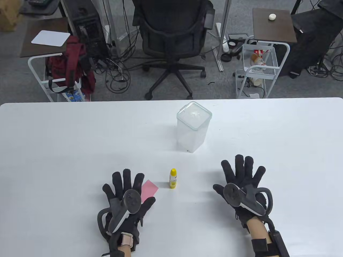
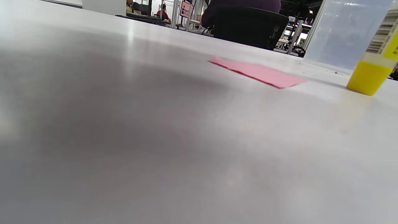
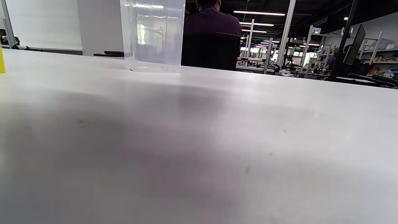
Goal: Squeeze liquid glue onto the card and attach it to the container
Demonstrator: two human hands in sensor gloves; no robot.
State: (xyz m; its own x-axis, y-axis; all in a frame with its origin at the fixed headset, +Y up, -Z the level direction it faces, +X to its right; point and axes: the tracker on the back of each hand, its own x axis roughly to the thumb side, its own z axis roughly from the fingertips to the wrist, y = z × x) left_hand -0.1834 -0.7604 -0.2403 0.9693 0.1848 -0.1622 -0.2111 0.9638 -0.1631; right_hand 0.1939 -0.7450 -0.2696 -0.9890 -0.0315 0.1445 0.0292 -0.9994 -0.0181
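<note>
Left hand (image 1: 126, 198) flat, fingers spread wide, partly covering one pink card (image 1: 149, 189). Right hand (image 1: 242, 184) flat, spread, holding nothing. One yellow glue bottle (image 1: 173, 178) upright between hands; one clear container (image 1: 193, 125) at its 1 o'clock on white worktop (image 1: 53, 150).

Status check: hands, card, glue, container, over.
Left hand and right hand open, flat. Pink card partly under left fingers; glue bottle upright, container untouched. Nothing blocking.
</note>
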